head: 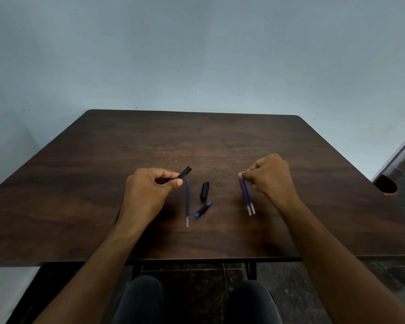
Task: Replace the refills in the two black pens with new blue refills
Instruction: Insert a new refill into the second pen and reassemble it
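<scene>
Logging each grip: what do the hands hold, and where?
Left hand pinches black pen barrel at its near end; right hand pinches two blue refills at their far ends.

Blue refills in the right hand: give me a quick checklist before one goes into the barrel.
1. Right hand pinches two blue refills at their top ends: ok.
2. Only one refill singled out: not ok, both are held together.
3. Left hand holds the black barrel: ok.
4. Barrel already emptied: cannot tell.
5. Loose refill on the table, apart from the held pair: ok.
6. Black cap and blue-tipped piece lie within reach: ok.
</scene>
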`<act>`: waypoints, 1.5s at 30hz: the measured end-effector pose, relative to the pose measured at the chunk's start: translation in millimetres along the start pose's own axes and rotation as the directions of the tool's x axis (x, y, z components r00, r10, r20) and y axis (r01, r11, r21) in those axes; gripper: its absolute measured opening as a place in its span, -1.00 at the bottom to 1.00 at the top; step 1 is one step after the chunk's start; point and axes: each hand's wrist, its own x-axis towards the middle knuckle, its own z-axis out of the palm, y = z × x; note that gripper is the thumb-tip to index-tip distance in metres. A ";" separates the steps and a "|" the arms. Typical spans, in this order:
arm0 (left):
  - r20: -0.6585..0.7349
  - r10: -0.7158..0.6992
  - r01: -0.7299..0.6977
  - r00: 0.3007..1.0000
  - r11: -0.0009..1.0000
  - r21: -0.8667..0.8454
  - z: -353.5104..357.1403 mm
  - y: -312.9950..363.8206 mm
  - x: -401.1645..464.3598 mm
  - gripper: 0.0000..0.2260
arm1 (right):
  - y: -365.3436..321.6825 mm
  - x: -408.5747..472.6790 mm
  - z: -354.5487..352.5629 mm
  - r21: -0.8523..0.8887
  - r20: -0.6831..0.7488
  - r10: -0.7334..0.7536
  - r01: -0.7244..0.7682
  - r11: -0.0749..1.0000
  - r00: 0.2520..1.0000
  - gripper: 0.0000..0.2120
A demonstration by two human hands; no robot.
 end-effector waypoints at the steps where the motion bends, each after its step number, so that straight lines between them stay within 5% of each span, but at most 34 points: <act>1: -0.013 -0.006 0.006 1.000 1.000 -0.002 -1.3 -0.7 -0.8 -0.85 | -7.3 -3.0 2.8 0.008 0.032 -0.009 0.009 1.000 0.999 -0.80; 7: -0.064 -0.057 0.056 0.996 0.998 -0.016 -5.2 -8.7 -9.4 -0.85 | -48.4 -28.7 27.3 -0.034 0.266 -0.049 0.060 0.998 0.963 -0.83; 10: -0.054 -0.070 0.069 0.996 0.997 -0.026 -7.7 -12.2 -10.7 -0.85 | -63.5 -33.7 41.0 -0.188 0.351 -0.063 0.136 0.973 0.934 -0.70; 27: -0.124 -0.041 0.032 0.991 0.997 -0.076 -1.8 -24.0 -7.5 -0.92 | -79.7 -21.3 108.0 -0.495 0.281 0.021 0.126 0.860 0.959 -0.41; 34: -0.118 -0.054 0.047 0.991 0.997 -0.066 -1.7 -25.1 -6.6 -0.91 | -90.8 -23.1 103.5 -0.545 0.319 0.081 0.112 0.831 0.944 -0.54; 41: -0.101 -0.049 0.043 0.994 0.997 -0.062 0.1 -24.8 -9.6 -0.91 | -88.6 -25.5 98.1 -0.473 0.368 0.035 0.155 0.867 0.929 -0.76; 45: -0.086 -0.064 0.058 0.994 0.996 -0.069 -2.0 -24.5 -9.8 -0.93 | -78.6 -26.2 85.6 -0.259 0.395 0.009 0.102 0.960 0.919 -0.80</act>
